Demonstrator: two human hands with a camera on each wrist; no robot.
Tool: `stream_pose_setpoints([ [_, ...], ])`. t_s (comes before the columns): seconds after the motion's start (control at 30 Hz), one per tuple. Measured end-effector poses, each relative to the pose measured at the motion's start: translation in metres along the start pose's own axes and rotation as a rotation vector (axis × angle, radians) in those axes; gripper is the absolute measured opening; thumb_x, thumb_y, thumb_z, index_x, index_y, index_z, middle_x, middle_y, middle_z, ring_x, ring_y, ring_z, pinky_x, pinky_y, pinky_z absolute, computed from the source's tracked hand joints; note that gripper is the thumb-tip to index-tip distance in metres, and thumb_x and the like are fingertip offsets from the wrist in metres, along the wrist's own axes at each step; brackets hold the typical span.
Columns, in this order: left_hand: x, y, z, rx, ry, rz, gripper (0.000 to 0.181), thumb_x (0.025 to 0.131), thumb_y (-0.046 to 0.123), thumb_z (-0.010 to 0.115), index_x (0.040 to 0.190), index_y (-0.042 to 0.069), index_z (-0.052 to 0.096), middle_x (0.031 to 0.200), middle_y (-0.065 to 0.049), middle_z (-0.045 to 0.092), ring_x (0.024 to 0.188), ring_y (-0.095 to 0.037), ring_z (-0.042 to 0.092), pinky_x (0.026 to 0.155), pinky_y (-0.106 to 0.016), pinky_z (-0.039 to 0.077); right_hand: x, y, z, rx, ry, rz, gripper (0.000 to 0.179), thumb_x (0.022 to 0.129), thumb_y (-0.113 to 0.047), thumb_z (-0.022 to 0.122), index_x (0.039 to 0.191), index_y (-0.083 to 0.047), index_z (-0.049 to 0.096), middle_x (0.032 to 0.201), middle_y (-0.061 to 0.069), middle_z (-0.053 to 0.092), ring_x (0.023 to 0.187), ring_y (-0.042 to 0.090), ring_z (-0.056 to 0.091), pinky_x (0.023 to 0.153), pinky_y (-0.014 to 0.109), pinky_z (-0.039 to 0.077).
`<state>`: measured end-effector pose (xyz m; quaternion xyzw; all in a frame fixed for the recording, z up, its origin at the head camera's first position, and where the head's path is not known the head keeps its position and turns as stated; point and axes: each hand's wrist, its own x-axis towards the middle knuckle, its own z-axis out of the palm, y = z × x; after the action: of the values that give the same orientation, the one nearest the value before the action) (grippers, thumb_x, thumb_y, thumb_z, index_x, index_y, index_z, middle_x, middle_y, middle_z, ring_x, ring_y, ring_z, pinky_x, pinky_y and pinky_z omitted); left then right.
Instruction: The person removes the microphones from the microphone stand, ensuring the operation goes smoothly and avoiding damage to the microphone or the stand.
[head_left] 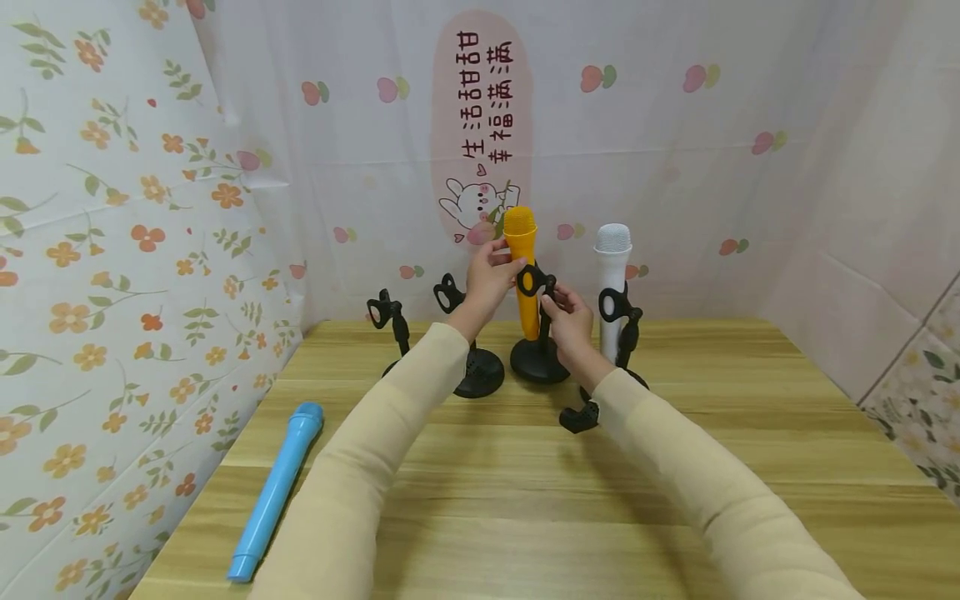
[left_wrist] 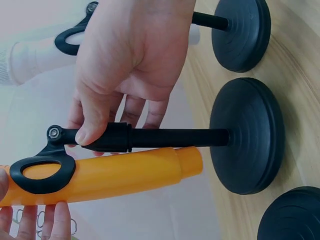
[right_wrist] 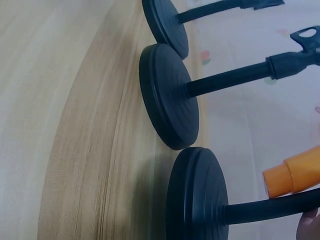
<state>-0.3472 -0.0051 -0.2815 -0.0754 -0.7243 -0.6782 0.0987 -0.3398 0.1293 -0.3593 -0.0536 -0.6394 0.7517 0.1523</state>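
Observation:
My left hand (head_left: 487, 279) holds an orange microphone (head_left: 521, 223) by its upper body, head upward and slightly tilted. The black clip of a microphone stand (head_left: 538, 367) goes round that body. Around the stand's post, just below the clip, my right hand (head_left: 572, 327) grips with thumb and fingers. In the left wrist view the thumb presses the collar of the post (left_wrist: 175, 137), and left fingers (left_wrist: 61, 225) lie under the orange microphone (left_wrist: 125, 177). The right wrist view shows its lower end (right_wrist: 280, 181) beside the post, above the round base (right_wrist: 195, 200).
A white microphone (head_left: 612, 258) stands in a stand clip on the right. Two more black stands (head_left: 480, 375) (head_left: 386, 310) are to the left. On the table's left lies a blue microphone (head_left: 275, 492). A small black curved piece (head_left: 579, 417) lies near my right forearm.

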Motion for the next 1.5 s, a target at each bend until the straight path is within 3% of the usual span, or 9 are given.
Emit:
stream_pose_setpoints([
  [0.33, -0.011, 0.007, -0.009, -0.036, -0.034, -0.008, 0.043, 0.09, 0.016, 0.071, 0.13, 0.011, 0.055, 0.116, -0.013, 0.064, 0.103, -0.024, 0.065, 0.083, -0.035, 0.057, -0.014, -0.005, -0.005, 0.033, -0.06, 0.032, 0.041, 0.095, -0.014, 0.064, 0.135, -0.007, 0.055, 0.12, 0.005, 0.054, 0.109, 0.018, 0.052, 0.107, 0.043, 0.042],
  [0.77, -0.033, 0.016, -0.021, -0.089, -0.121, -0.044, 0.042, 0.089, 0.016, 0.072, 0.128, 0.011, 0.056, 0.118, -0.012, 0.063, 0.105, -0.024, 0.065, 0.086, -0.037, 0.056, -0.037, -0.016, -0.018, 0.042, -0.15, 0.046, 0.035, 0.094, -0.011, 0.064, 0.128, -0.008, 0.058, 0.106, -0.002, 0.057, 0.098, 0.012, 0.055, 0.095, 0.032, 0.047],
  [1.27, -0.059, 0.016, -0.028, -0.088, -0.16, -0.073, 0.042, 0.088, 0.015, 0.073, 0.126, 0.012, 0.057, 0.114, -0.011, 0.064, 0.103, -0.024, 0.066, 0.084, -0.036, 0.057, -0.064, -0.021, -0.038, 0.012, -0.262, 0.097, 0.029, 0.095, -0.012, 0.064, 0.124, -0.01, 0.061, 0.104, -0.003, 0.056, 0.1, 0.01, 0.061, 0.1, 0.034, 0.047],
  [1.5, -0.077, 0.019, -0.032, -0.092, -0.199, -0.072, 0.042, 0.088, 0.015, 0.073, 0.126, 0.011, 0.057, 0.117, -0.012, 0.063, 0.105, -0.026, 0.065, 0.088, -0.041, 0.055, -0.077, -0.023, -0.047, 0.016, -0.293, 0.103, 0.022, 0.093, -0.012, 0.066, 0.114, -0.017, 0.064, 0.101, -0.004, 0.058, 0.097, 0.009, 0.062, 0.087, 0.024, 0.052],
])
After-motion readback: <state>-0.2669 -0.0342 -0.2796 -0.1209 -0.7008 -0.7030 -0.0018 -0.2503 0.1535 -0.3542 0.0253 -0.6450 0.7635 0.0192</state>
